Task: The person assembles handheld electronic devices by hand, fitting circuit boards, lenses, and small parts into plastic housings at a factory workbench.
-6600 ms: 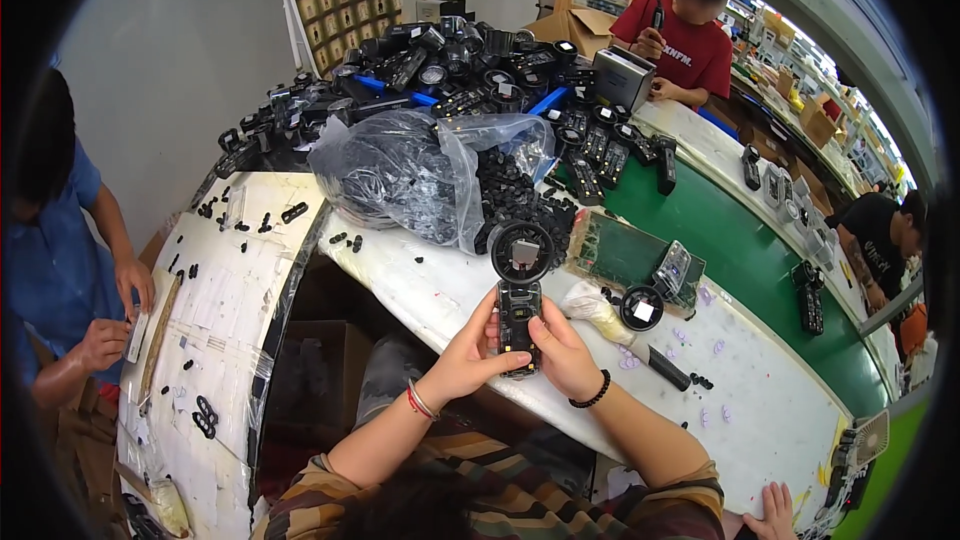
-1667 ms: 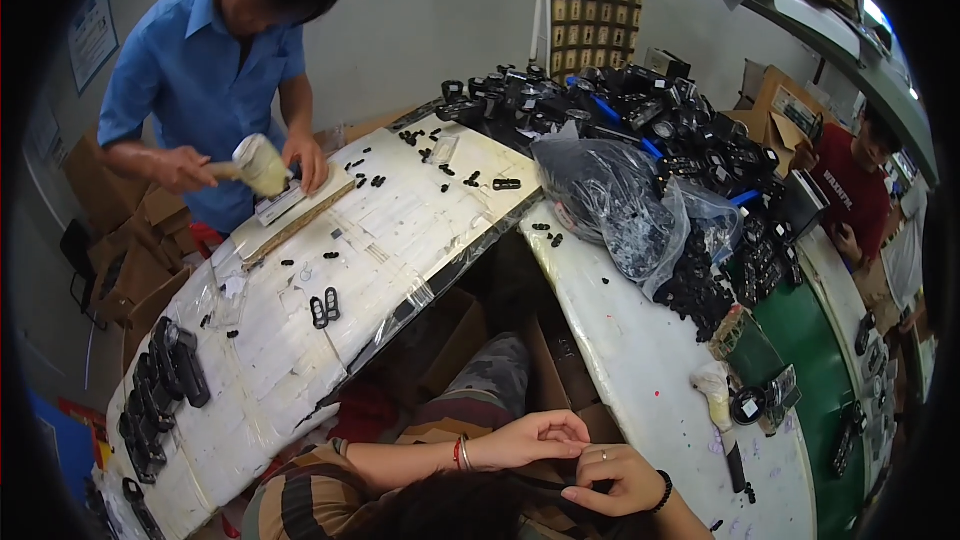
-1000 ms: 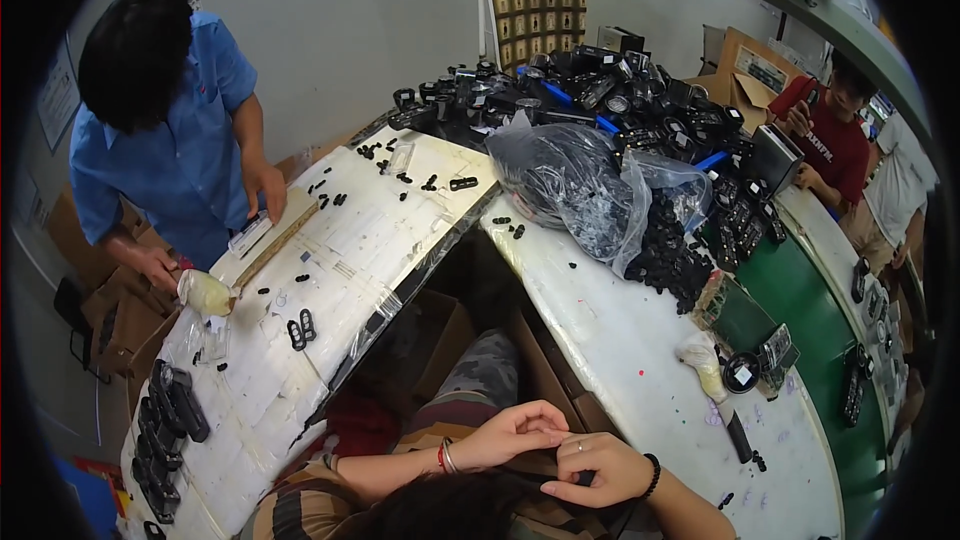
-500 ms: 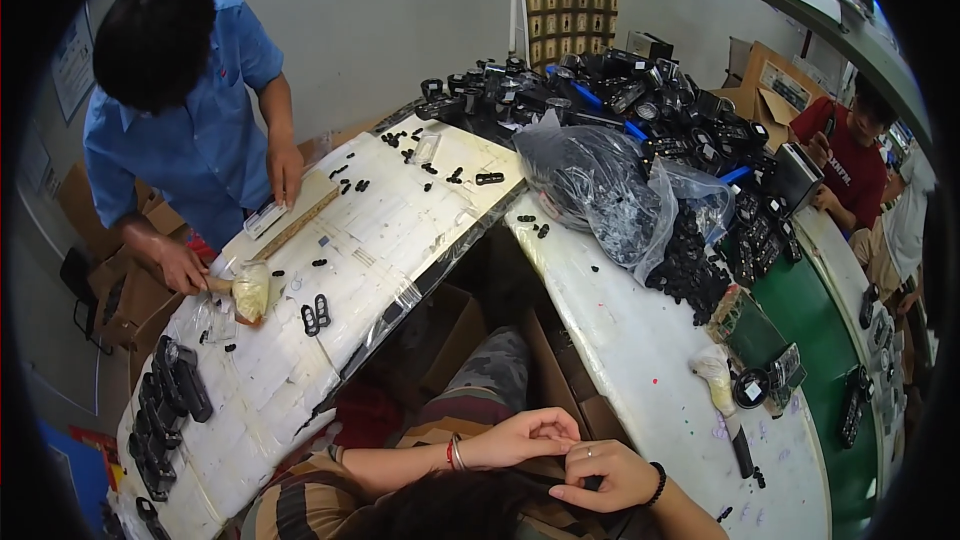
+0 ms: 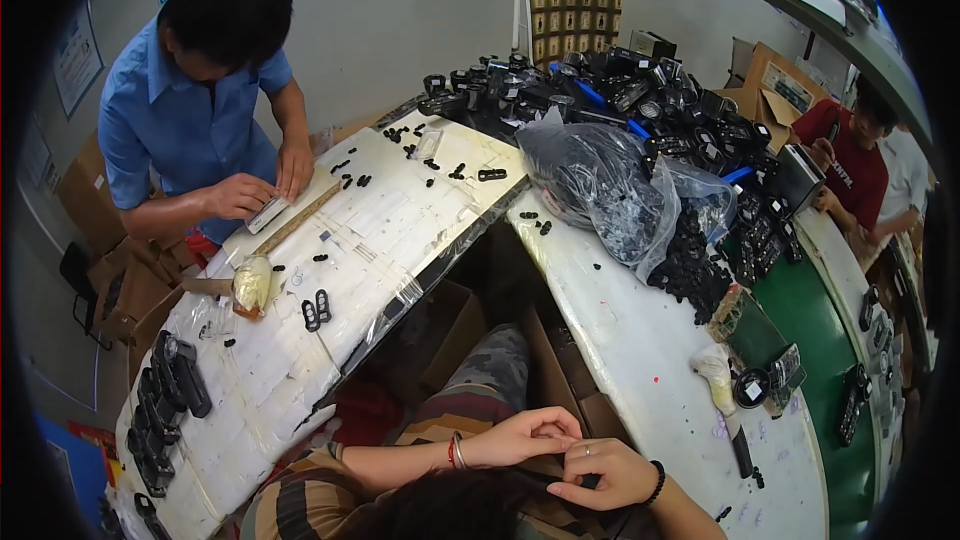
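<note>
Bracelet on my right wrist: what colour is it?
The bracelet is black; it shows best in the head view.

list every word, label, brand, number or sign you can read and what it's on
Red shirt at right: pale chest lettering, not copied here.
Wall sheet at far left: too small to read.
Carton behind the black pile: printed panel, too small to read.
White square on a round black part: no print made out.
</note>
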